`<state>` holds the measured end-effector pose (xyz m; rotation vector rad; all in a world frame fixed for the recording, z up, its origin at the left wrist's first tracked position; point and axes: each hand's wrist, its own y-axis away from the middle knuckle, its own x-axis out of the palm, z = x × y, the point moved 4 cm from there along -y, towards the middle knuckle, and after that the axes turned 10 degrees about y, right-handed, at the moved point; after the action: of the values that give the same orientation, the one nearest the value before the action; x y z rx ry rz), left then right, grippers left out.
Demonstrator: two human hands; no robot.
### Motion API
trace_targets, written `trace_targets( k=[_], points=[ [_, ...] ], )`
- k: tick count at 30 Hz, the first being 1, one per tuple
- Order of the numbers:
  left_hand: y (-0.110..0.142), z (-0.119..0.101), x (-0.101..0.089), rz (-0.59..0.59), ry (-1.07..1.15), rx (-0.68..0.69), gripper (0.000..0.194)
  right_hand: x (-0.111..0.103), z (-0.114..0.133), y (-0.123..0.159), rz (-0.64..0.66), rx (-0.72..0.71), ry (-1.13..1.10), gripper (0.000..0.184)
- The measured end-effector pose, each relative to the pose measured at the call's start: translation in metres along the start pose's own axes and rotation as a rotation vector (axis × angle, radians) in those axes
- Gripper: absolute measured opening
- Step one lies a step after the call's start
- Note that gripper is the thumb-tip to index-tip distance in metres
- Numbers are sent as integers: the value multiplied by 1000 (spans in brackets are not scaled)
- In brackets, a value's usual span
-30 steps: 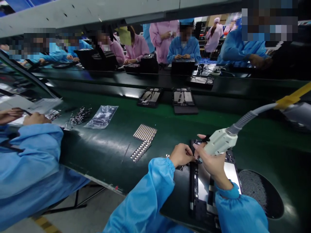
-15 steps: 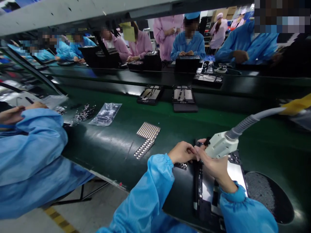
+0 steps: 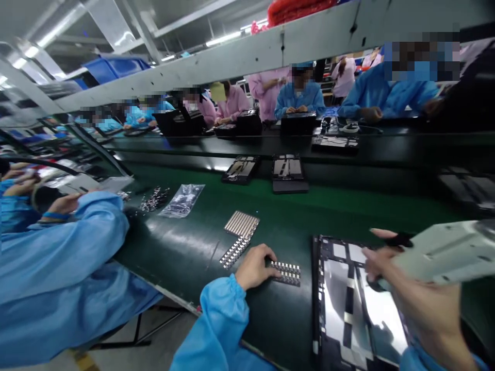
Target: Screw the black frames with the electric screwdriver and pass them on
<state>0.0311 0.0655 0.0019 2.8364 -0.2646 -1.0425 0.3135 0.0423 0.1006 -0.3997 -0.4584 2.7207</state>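
Note:
My left hand (image 3: 255,267) is curled at the left end of a small sheet of metal pieces (image 3: 288,274), its thumb and fingertips on that edge. My right hand (image 3: 417,293) grips a pale green tool (image 3: 452,252) with a black end near the fingers; its tip is hidden. Below the right hand lies an open tablet-like device (image 3: 356,304) with silvery panels and a black frame. The hand and tool cover part of its right side. Left of my left hand, a strip of similar pieces (image 3: 234,251) touches a ribbed metal-coloured sheet (image 3: 242,225).
A clear plastic bag (image 3: 182,201) and a pile of small parts (image 3: 153,199) lie farther left. Two open devices (image 3: 240,169) (image 3: 288,170) stand toward the back. A co-worker's blue sleeve (image 3: 102,216) reaches over the bench on the left. A metal beam (image 3: 232,62) crosses above.
My hands, together over the device before, have parted. The left has moved left and down to the small sheet; the right has moved right with the tool. The view has tilted up.

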Motion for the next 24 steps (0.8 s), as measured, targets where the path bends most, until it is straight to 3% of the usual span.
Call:
trace_targets(
  k=[4,8,12,16,18,24],
  points=[
    [-4,6,-3,84,244,-120,18,-59,-11,-3,-44,96,40,28],
    [-8,6,-3,72,307,-70,23,-88,-53,6,-184,102,-44,33],
    [3,-1,0,-57,12,254,9,-87,-81,16,-315,78,-45,31],
    [25,-9,6,-179,-208,644,18,-76,-80,18,-273,62,-5,25],
    [33,-13,9,-201,-214,716,18,-74,-77,18,-229,50,8,20],
    [49,-26,20,-211,-72,727,13,-72,-79,22,-179,72,-28,25]
  ],
)
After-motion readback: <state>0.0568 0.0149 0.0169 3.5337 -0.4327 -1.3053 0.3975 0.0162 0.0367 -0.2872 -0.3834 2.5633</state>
